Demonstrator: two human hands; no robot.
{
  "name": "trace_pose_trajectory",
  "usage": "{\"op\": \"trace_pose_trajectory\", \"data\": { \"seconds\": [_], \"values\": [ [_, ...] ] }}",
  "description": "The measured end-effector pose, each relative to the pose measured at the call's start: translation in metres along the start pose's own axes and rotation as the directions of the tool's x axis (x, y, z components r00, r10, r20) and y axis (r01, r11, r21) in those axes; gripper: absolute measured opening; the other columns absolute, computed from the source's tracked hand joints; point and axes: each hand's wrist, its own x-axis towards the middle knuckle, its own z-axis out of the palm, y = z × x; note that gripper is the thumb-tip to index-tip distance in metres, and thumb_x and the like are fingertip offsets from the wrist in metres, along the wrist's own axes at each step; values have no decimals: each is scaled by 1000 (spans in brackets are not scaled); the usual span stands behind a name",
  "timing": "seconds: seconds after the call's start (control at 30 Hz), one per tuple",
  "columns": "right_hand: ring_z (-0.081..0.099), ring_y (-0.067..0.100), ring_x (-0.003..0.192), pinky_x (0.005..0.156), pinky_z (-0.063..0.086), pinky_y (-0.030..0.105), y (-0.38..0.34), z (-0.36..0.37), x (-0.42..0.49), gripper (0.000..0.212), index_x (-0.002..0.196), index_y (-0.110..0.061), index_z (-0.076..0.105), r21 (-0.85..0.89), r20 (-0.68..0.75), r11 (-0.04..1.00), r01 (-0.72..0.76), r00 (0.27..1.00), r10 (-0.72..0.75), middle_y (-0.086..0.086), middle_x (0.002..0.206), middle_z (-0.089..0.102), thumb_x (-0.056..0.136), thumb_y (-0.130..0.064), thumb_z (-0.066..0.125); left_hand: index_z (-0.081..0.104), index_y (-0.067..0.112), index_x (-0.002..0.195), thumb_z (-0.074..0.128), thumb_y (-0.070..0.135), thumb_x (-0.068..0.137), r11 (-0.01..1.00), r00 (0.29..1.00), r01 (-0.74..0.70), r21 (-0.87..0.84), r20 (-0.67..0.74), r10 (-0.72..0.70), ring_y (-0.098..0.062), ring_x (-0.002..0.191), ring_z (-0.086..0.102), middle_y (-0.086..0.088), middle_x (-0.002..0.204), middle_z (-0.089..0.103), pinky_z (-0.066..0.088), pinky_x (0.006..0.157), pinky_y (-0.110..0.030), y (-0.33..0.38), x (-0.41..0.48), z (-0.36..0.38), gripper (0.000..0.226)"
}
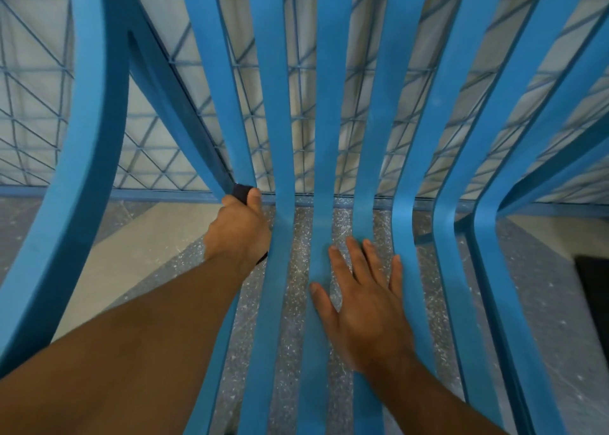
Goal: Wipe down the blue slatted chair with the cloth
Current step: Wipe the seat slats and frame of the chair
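Cloth (240,193), one dark piece, sits clenched in your left hand (239,230), pressed against a slat at the bend of the one blue slatted chair (273,105). Your right hand (365,303) lies flat, fingers spread, across three seat slats, with speckled floor (296,335) showing between them.

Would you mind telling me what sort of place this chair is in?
Probably a balcony or terrace: a blue wire-mesh railing stands just behind the chair, and the floor is speckled stone.
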Motion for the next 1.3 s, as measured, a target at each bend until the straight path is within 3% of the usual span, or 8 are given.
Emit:
{"op": "trace_pose_trajectory", "data": {
  "seconds": [0.13, 0.3, 0.43, 0.6, 0.77, 0.9, 1.13, 1.3],
  "values": [
    [-21, 12, 148, 116, -22, 48, 0, -1, -1, 69, 156, -32, 12, 7, -4, 1000, 2, 1000, -2, -4, 165, -2, 97, -66, 15, 40, 9, 125, 26, 50, 102, 983, 982, -150, -109, -129, 136, -40, 106, 55, -16, 123, 55, 40, 81, -45, 3, 2, 2, 49],
    [-20, 13, 148, 115, -22, 49, 0, -2, 0, 68, 156, -31, 13, 5, -8, 1000, 7, 1000, -7, -4, 165, -1, 98, -65, 17, 9, 7, 151, 29, 52, 100, 970, 969, -239, 34, -46, 241, -41, 121, 49, -19, 143, 42, 42, 94, -51, -1, -3, 3, 72],
    [-17, 16, 149, 116, -19, 50, 0, 0, 1, 69, 156, -30, 16, 4, 7, 1000, 15, 1000, -15, -3, 165, 1, 98, -65, 15, 40, 7, 128, 24, 49, 102, 974, 982, -178, 137, -45, 186, -38, 99, 57, -18, 115, 56, 38, 74, -41, -25, -21, 5, 52],
    [-2, 20, 151, 117, -10, 52, 0, 5, 2, 68, 153, -26, 28, -25, -21, 1000, 7, 1000, -8, 0, 164, 15, 98, -64, 18, 46, 9, 117, 28, 46, 103, 985, 988, -145, 91, -30, 149, -31, 87, 52, -15, 110, 56, 35, 73, -37, -19, -15, 3, 44],
    [15, 25, 150, 119, 0, 55, 2, 10, 3, 64, 149, -22, 41, -71, -32, 997, 3, 999, -5, 4, 160, 29, 98, -60, 30, 13, 0, 149, 31, 48, 101, 972, 971, -232, 40, -52, 234, -42, 123, 47, -20, 146, 36, 41, 92, -50, -1, 7, 6, 71],
    [19, 26, 149, 118, 4, 56, 4, 12, 2, 64, 147, -21, 43, -96, -42, 995, 3, 999, -7, 5, 159, 32, 97, -59, 32, 2, 4, 153, 40, 45, 100, 936, 940, -307, -172, -206, 271, -41, 133, 39, -16, 157, 24, 35, 105, -48, 12, 14, 5, 77],
    [17, 27, 150, 117, 5, 58, 4, 12, 3, 65, 149, -21, 40, -109, -22, 994, 3, 1000, -6, 4, 159, 32, 97, -60, 30, 20, 12, 148, 44, 47, 98, 936, 957, -234, -264, -233, 174, -38, 115, 54, -13, 139, 49, 45, 94, -46, 18, 20, 6, 67],
    [18, 29, 149, 115, 7, 58, 4, 10, 4, 66, 149, -20, 39, -152, 5, 988, 8, 1000, -7, 3, 158, 32, 99, -61, 23, 43, 15, 115, 37, 53, 99, 998, 998, -56, 5, 41, 56, -24, 83, 55, -7, 102, 60, 43, 70, -37, 1, -2, -3, 41]
  ]
}}
